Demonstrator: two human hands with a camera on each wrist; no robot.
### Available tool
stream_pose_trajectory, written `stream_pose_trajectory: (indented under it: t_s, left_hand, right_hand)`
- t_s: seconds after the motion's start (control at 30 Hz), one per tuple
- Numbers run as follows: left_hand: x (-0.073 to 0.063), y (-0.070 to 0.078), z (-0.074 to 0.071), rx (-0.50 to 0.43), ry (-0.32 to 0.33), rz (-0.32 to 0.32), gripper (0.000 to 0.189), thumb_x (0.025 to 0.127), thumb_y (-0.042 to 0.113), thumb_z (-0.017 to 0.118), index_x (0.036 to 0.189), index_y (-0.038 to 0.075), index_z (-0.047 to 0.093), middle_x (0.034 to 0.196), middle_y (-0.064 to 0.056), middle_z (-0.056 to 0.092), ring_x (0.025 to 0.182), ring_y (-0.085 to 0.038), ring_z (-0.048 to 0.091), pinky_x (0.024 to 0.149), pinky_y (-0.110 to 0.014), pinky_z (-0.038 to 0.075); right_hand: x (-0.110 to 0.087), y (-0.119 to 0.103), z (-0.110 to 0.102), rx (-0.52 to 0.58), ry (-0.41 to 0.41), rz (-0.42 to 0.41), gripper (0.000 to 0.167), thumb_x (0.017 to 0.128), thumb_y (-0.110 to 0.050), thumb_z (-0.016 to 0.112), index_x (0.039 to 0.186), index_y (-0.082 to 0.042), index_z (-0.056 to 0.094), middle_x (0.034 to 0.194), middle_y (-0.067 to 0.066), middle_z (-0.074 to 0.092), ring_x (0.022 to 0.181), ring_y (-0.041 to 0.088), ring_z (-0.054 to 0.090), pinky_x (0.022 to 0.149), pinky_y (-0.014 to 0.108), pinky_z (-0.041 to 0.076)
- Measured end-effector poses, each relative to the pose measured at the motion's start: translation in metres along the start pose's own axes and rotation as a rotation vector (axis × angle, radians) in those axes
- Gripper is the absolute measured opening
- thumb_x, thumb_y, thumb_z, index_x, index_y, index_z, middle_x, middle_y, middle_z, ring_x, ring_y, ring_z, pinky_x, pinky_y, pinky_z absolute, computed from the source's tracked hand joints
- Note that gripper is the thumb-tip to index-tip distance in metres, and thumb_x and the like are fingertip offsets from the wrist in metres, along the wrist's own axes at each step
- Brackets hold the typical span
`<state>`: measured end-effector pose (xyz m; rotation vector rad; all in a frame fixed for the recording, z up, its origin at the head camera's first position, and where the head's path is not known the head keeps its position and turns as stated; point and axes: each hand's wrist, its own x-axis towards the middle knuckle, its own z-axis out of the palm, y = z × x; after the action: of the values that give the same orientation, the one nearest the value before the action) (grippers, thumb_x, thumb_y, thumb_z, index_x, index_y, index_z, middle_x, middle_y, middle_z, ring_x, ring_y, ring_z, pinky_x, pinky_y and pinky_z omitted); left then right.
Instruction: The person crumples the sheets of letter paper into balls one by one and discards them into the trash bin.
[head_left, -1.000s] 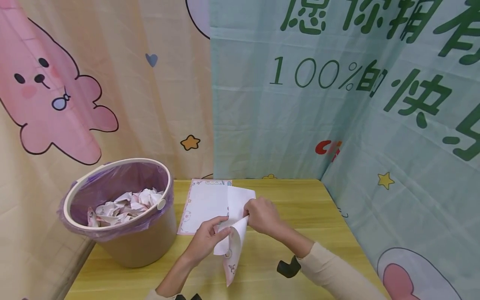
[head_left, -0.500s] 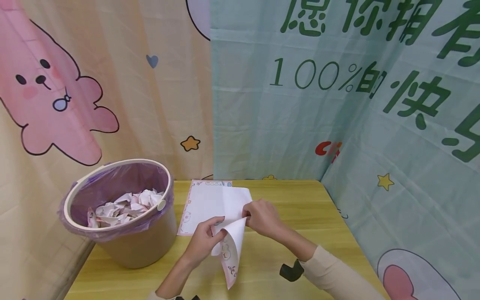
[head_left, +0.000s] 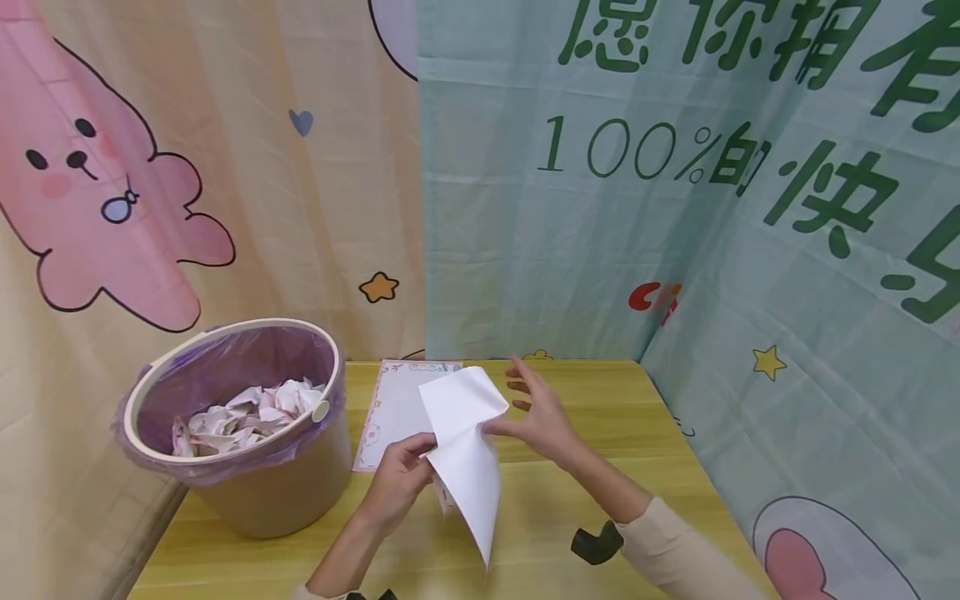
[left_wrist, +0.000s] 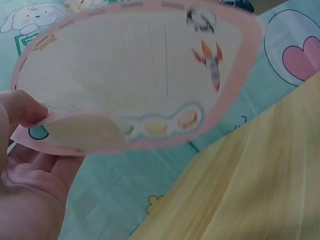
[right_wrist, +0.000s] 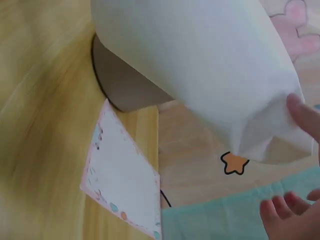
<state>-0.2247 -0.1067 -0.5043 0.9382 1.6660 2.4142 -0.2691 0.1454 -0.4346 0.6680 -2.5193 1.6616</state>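
Observation:
My left hand (head_left: 396,482) pinches one edge of a sheet of paper (head_left: 467,450), held bent and creased in front of me. Its plain white back faces the head camera. From the left wrist view, the printed side of the sheet (left_wrist: 115,65) shows a pink border, a rocket and small pictures, with the left thumb on its corner. My right hand (head_left: 543,423) is spread at the sheet's right edge, thumb touching the paper and the other fingers apart from it. Behind, a second bordered sheet (head_left: 390,408) lies flat on the table, partly covered by the held one.
A beige bin (head_left: 281,500) with a purple liner stands at the left, holding crumpled paper (head_left: 258,408). The wooden table (head_left: 600,467) ends at printed curtains (head_left: 525,275) behind and to the right. Dark wrist mounts (head_left: 597,543) sit by the sleeves.
The right hand has let go of the sheet's edge and spread its fingers. The sheet has turned, so its printed flap no longer faces the head camera. The left hand keeps its pinch.

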Motion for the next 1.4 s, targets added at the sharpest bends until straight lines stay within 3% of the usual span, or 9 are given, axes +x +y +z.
stream_pose_trajectory:
  t_s: [0.1,0.2,0.37,0.63,0.83,1.07,1.17,1.33,1.4]
  left_hand:
    - [-0.001,-0.001,0.001,-0.002,-0.008,-0.032,0.026,0.102,-0.01,0.051,0.122,-0.026,0.053,0.114,-0.006,0.071,0.095,-0.015,0.07,0.078,-0.027,0.059]
    - [-0.002,-0.001,0.002,0.03,0.001,-0.065,0.027,0.103,-0.007,0.054,0.121,-0.027,0.054,0.112,-0.004,0.072,0.093,-0.014,0.07,0.076,-0.028,0.06]
    - [-0.002,0.002,0.002,0.068,0.015,-0.074,0.029,0.103,-0.005,0.055,0.123,-0.027,0.054,0.115,-0.002,0.073,0.097,-0.017,0.071,0.077,-0.032,0.061]
    - [-0.002,0.001,0.001,0.045,0.012,-0.089,0.033,0.105,-0.001,0.055,0.125,-0.028,0.053,0.114,-0.003,0.074,0.1,-0.016,0.071,0.08,-0.03,0.06]
    - [-0.003,0.0,0.001,0.024,0.076,-0.143,0.034,0.104,-0.001,0.056,0.126,-0.027,0.052,0.107,-0.005,0.075,0.092,-0.015,0.072,0.074,-0.028,0.06]
    - [-0.004,0.001,0.002,-0.03,0.168,-0.214,0.028,0.102,-0.001,0.056,0.122,-0.021,0.059,0.104,-0.009,0.073,0.091,-0.018,0.072,0.076,-0.03,0.061]
    - [-0.006,0.001,0.003,-0.137,0.188,-0.208,0.024,0.105,0.001,0.051,0.124,-0.008,0.063,0.111,-0.009,0.07,0.099,-0.017,0.069,0.083,-0.029,0.059]
    - [-0.017,-0.005,0.007,-0.529,0.101,-0.096,0.038,0.11,0.006,0.033,0.139,0.008,0.058,0.135,-0.005,0.061,0.119,-0.015,0.06,0.101,-0.028,0.05]
    - [-0.021,-0.009,0.011,-0.608,0.086,-0.043,0.041,0.108,0.005,0.035,0.145,0.009,0.052,0.144,-0.005,0.056,0.126,-0.015,0.056,0.108,-0.028,0.044]
  right_hand:
    - [-0.001,0.01,0.001,0.348,-0.136,0.124,0.093,0.087,-0.014,0.086,0.161,-0.002,0.031,0.152,0.021,0.046,0.13,0.037,0.055,0.101,0.046,0.052]
    - [-0.004,0.018,0.003,0.472,-0.227,0.152,0.07,0.093,-0.009,0.079,0.153,0.003,0.045,0.143,0.023,0.054,0.119,0.035,0.062,0.095,0.042,0.056]
    - [-0.008,0.021,0.006,0.401,-0.194,0.098,0.047,0.093,-0.009,0.079,0.135,0.007,0.063,0.121,0.019,0.068,0.103,0.027,0.068,0.085,0.038,0.06]
    - [-0.01,0.019,0.006,0.311,-0.169,0.072,0.03,0.093,-0.002,0.077,0.121,0.009,0.072,0.11,0.019,0.073,0.091,0.025,0.071,0.079,0.036,0.061]
    - [-0.013,0.016,0.012,0.223,-0.137,0.018,0.014,0.091,0.002,0.076,0.104,0.009,0.078,0.095,0.015,0.076,0.076,0.016,0.068,0.066,0.028,0.058]
    - [-0.013,0.01,0.021,0.17,-0.055,0.016,0.012,0.089,0.005,0.077,0.101,0.008,0.079,0.091,0.016,0.076,0.07,0.013,0.066,0.06,0.024,0.056]
    - [-0.011,0.006,0.021,0.112,-0.019,0.015,0.012,0.09,0.002,0.078,0.101,0.005,0.08,0.091,0.015,0.076,0.07,0.015,0.068,0.06,0.031,0.058]
    - [-0.008,0.005,0.019,0.077,0.049,-0.001,0.013,0.09,0.001,0.078,0.102,0.004,0.08,0.097,0.017,0.076,0.079,0.021,0.073,0.066,0.038,0.062]
    - [-0.007,0.006,0.019,0.069,0.072,0.014,0.013,0.09,0.001,0.078,0.102,0.003,0.08,0.097,0.016,0.077,0.08,0.021,0.073,0.067,0.033,0.061]
